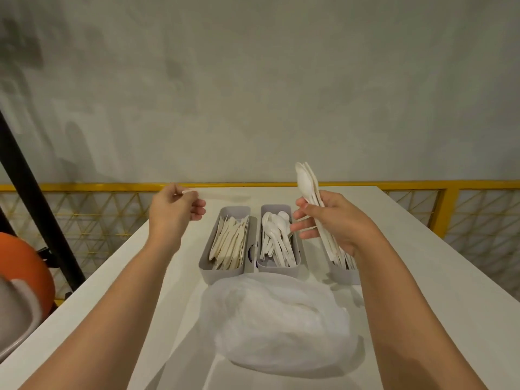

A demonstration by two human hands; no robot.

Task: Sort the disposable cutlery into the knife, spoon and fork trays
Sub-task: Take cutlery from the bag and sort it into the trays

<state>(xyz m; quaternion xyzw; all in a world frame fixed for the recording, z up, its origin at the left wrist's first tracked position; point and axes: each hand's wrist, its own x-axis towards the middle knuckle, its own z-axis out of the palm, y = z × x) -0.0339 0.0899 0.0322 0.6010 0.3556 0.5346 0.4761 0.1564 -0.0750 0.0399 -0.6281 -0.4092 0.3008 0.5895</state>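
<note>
**Left hand** (176,206): upper centre-left of the frame, raised above the tabletop (422,263). Fingers (197,205) curled, thumb and forefinger pinching one end of a single pale piece (225,196) that runs off to the right. The piece is blurred, so its kind cannot be told.

**Right hand** (332,223): centre-right, raised. Thumb and palm clasp a bundle of cutlery (308,178) held nearly upright, a spoon bowl foremost at the top. The other fingers (299,213) are loosely spread toward the left.

**Trays**: three grey oblong trays side by side at mid-frame.
- Left tray (205,266) holds flat knife-like pieces (229,243).
- Middle tray (277,270), just beside it, holds white spoons (274,235).
- Right tray (342,275) is largely hidden behind the right hand and forearm. Its contents cannot be told.

**Plastic bag** (281,322): translucent white, crumpled, lying on the tabletop in the lower centre, in front of the trays.

**Surroundings**:
- Yellow railing (478,184) with mesh behind the tabletop.
- Grey wall (253,80) filling the upper frame.
- Black post (28,206) slanting at the left edge.
- Orange object (25,266) at lower left.
</note>
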